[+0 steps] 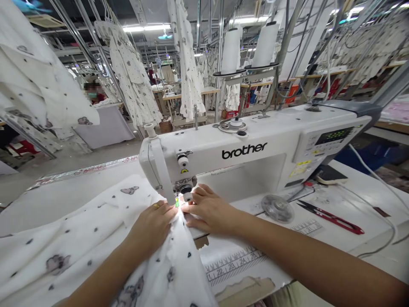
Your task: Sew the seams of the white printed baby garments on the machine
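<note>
A white fabric with small dark marks and grey printed figures spreads from the lower left up to the needle of a white sewing machine. My left hand rests on it just left of the presser foot, its fingers closed on the cloth, with a yellow ring on one finger. On the right side of the foot, my right hand grips the cloth's edge. Its fingertips reach partly behind the machine head, so what they pinch is partly hidden. A lamp lights the needle area brightly.
Red-handled thread snips and a clear round disc lie on the table right of my forearm. A printed ruler scale runs along the table. Two thread cones stand above the machine. Printed garments hang behind; a person sits far left.
</note>
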Tool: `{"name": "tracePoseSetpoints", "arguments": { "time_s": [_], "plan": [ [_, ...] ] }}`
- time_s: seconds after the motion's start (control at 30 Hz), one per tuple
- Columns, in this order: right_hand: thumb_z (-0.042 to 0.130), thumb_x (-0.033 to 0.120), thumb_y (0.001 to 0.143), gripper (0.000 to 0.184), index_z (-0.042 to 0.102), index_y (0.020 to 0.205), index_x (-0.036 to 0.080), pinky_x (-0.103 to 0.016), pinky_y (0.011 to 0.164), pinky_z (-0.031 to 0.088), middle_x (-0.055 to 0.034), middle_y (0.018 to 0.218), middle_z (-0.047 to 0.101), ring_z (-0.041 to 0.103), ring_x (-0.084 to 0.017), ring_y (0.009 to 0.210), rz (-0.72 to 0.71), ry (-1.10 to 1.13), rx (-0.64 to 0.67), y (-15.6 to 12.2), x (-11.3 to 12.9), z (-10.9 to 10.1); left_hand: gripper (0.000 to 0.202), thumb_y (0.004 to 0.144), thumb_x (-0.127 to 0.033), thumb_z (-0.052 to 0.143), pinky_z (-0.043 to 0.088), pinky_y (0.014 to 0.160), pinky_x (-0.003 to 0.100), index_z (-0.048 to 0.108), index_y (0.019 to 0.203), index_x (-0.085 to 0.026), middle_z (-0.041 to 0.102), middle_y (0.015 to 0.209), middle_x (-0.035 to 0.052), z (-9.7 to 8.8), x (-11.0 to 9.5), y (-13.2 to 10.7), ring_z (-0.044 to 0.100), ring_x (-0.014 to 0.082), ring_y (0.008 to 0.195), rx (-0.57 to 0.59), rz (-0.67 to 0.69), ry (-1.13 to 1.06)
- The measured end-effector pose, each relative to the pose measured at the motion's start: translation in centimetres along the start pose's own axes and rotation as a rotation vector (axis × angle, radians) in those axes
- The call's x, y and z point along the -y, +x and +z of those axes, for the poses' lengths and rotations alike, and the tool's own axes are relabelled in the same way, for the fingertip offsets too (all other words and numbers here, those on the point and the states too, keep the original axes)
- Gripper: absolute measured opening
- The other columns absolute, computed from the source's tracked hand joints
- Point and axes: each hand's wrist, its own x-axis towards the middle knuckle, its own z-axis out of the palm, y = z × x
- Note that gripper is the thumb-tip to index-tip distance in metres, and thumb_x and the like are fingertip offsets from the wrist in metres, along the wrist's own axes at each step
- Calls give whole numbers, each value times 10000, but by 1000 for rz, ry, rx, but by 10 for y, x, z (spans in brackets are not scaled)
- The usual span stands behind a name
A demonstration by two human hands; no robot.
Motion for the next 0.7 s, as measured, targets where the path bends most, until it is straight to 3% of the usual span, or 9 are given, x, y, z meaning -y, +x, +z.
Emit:
{"name": "tracePoseSetpoints", "arguments": {
  "time_s": [0.2, 0.3, 0.37, 0.43, 0.53, 0.6, 0.7],
  "plan": [
    [590, 391, 951, 287, 637, 1131, 172, -401, 1060, 297, -63, 1052, 611, 462, -225, 1043, -22, -34, -7, 3, -4, 2, 357, 816, -51, 441, 572, 855, 409, 670, 1033, -218, 684, 1154, 75, -4, 1, 1, 639, 264, 1090, 34, -81, -64],
    [604, 314, 944, 221, 654, 1104, 169, -400, 1012, 347, -61, 983, 651, 514, -221, 993, 4, -57, 14, 3, 1, -8, 271, 933, -249, 478, 539, 949, 401, 657, 1135, -240, 641, 1287, 60, -12, -2, -3, 609, 250, 1175, 88, -85, -108],
    [615, 292, 938, 214, 660, 1107, 169, -384, 928, 403, -60, 933, 670, 552, -218, 930, 30, -42, 3, -7, 15, -20, 365, 965, -358, 461, 475, 1039, 454, 585, 1285, -236, 584, 1382, 63, -19, -10, -13, 528, 274, 1291, 118, -102, -101],
    [599, 329, 951, 257, 646, 1145, 167, -337, 801, 444, -58, 901, 679, 580, -205, 857, 39, 32, -75, -31, 38, -29, 469, 975, -387, 435, 417, 1084, 514, 458, 1419, -237, 519, 1453, 62, -26, -24, -30, 436, 294, 1372, 85, -134, -41],
    [543, 320, 980, 255, 612, 1163, 155, -284, 672, 449, -62, 887, 686, 599, -170, 758, 21, 153, -367, -90, 79, -24, 579, 972, -410, 429, 413, 1079, 524, 293, 1515, -262, 415, 1531, 63, -30, -50, -65, 375, 293, 1412, -48, -193, 53],
    [538, 271, 976, 188, 608, 1115, 163, -280, 647, 456, -46, 786, 689, 605, -158, 670, -16, 148, -508, -132, 101, -4, 641, 961, -429, 440, 454, 1040, 496, 225, 1541, -260, 380, 1549, 84, -26, -65, -86, 387, 289, 1404, -84, -227, 73],
    [558, 335, 977, 223, 619, 1117, 172, -239, 655, 481, -42, 760, 713, 647, -152, 666, 100, 124, -555, -171, 122, 39, 650, 963, -428, 428, 447, 1026, 539, 199, 1550, -269, 334, 1570, 104, -11, -77, -99, 341, 317, 1427, -23, -301, 70]
  ]
}}
